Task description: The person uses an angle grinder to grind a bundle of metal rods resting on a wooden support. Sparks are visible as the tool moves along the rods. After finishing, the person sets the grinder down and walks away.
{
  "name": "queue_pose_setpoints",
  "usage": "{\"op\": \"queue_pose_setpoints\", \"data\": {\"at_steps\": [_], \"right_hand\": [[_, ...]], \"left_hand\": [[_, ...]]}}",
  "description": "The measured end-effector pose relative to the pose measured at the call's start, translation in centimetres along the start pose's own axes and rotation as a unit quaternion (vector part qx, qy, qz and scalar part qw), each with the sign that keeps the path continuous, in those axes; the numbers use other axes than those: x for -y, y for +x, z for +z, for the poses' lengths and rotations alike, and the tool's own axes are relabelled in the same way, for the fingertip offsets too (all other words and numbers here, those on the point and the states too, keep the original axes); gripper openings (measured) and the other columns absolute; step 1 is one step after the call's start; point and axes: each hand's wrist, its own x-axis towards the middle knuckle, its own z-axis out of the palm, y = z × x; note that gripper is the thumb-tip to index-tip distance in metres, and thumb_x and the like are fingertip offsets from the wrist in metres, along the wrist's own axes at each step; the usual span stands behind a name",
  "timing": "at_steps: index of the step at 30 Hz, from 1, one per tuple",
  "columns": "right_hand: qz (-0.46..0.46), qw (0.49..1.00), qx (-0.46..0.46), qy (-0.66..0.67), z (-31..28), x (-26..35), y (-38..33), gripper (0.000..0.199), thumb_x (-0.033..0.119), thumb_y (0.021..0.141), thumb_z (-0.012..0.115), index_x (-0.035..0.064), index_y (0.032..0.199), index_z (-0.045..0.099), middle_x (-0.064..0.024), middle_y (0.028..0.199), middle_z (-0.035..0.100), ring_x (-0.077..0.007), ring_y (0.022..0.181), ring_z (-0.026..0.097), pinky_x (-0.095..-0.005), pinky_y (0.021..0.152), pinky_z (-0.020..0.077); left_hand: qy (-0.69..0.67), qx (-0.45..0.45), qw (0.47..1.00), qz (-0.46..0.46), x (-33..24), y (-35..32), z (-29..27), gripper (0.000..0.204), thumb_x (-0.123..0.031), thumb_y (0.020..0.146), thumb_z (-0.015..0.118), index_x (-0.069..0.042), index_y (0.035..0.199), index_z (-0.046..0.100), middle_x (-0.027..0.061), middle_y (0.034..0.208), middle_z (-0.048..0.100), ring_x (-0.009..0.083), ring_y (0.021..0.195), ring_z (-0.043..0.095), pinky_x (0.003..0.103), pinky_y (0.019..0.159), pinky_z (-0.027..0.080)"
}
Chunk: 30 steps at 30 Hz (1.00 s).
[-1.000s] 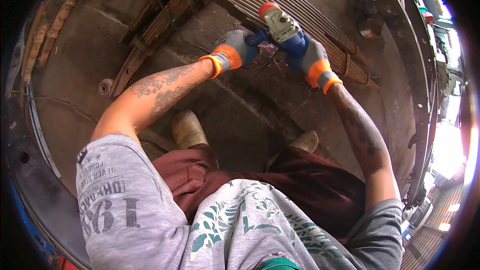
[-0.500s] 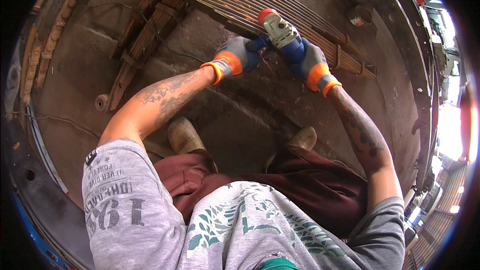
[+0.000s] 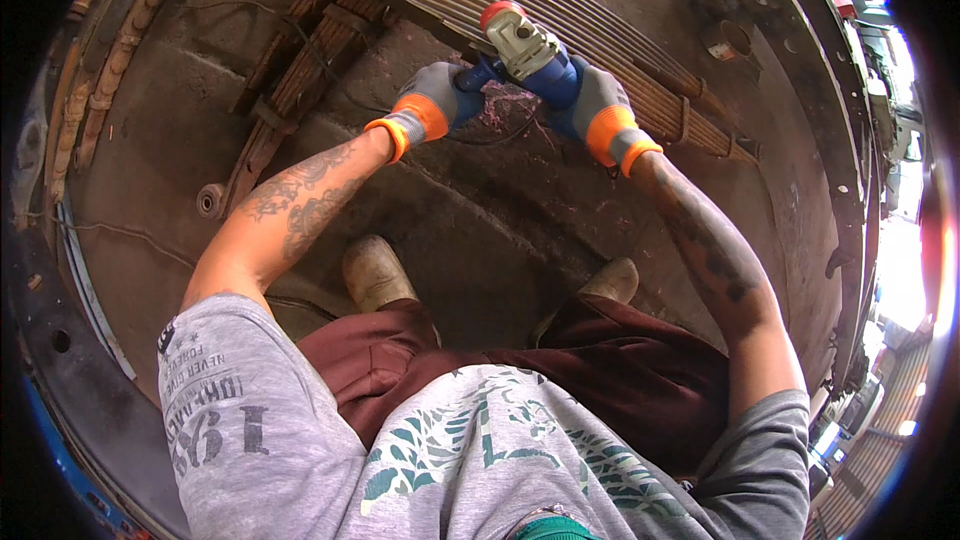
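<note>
An angle grinder [image 3: 527,48] with a blue body, a grey metal head and a red round part at its tip is held out in front of me with both hands. My left hand [image 3: 438,100], in a grey, orange and blue glove, is closed round its blue side handle [image 3: 482,73]. My right hand [image 3: 598,110], gloved alike, wraps the blue motor body. The grinder head is over the near edge of a long leaf spring pack [image 3: 480,2] of stacked steel strips. Its disc and any contact with the steel are hidden from view.
A second, rusty leaf spring [image 3: 300,90] lies to the left, with a cord running across it. Long rusty bars [image 3: 110,70] lie along the far left. A small can [image 3: 727,40] stands at the far right. My shoes [image 3: 378,273] are on the dirty floor below.
My hands and the grinder have moved left and slightly farther away along the leaf spring pack. Sparks seen over the strips earlier no longer show there.
</note>
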Motion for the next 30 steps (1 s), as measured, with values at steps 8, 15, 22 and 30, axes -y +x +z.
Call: {"op": "queue_pose_setpoints", "data": {"at_steps": [8,15,22,30], "right_hand": [[0.025,1.0,0.005,0.0,-0.2,1.3,-0.1,0.06,0.028,0.076,0.088,0.0126,0.13,0.068,-0.0172,0.117,0.079,-0.0396,0.111,0.075,-0.0483,0.096,0.0583],[0.022,0.999,-0.011,0.031,1.2,-0.4,0.2,0.063,0.031,0.072,0.094,0.0137,0.128,0.069,-0.0155,0.115,0.079,-0.0389,0.113,0.074,-0.0474,0.099,0.0558],[0.042,0.996,-0.046,0.062,1.9,0.2,-0.4,0.058,0.033,0.079,0.09,0.0119,0.129,0.071,-0.0173,0.114,0.08,-0.0385,0.111,0.075,-0.0464,0.098,0.0558],[0.022,0.998,-0.035,0.051,0.4,1.6,-1.4,0.057,0.036,0.079,0.089,0.0111,0.127,0.072,-0.0196,0.114,0.079,-0.0403,0.111,0.075,-0.0466,0.096,0.0558]], "left_hand": [[0.022,-0.004,1.0,0.012,0.8,0.6,-0.2,0.031,-0.035,0.086,0.079,-0.008,0.101,0.082,0.0218,0.095,0.078,0.0438,0.097,0.076,0.047,0.085,0.058],[0.038,0.026,0.998,0.034,0.7,1.4,0.1,0.035,-0.042,0.091,0.071,-0.011,0.102,0.082,0.0232,0.098,0.076,0.0489,0.1,0.072,0.049,0.086,0.057],[0.022,0.039,0.998,0.036,0.2,1.5,-0.2,0.045,-0.053,0.095,0.069,-0.01,0.098,0.082,0.025,0.093,0.075,0.0496,0.1,0.072,0.05,0.083,0.056],[0.01,0.062,0.998,0.02,-0.9,0.6,-1.5,0.046,-0.054,0.096,0.069,-0.01,0.102,0.082,0.0252,0.097,0.076,0.0483,0.104,0.073,0.048,0.088,0.057]]}}
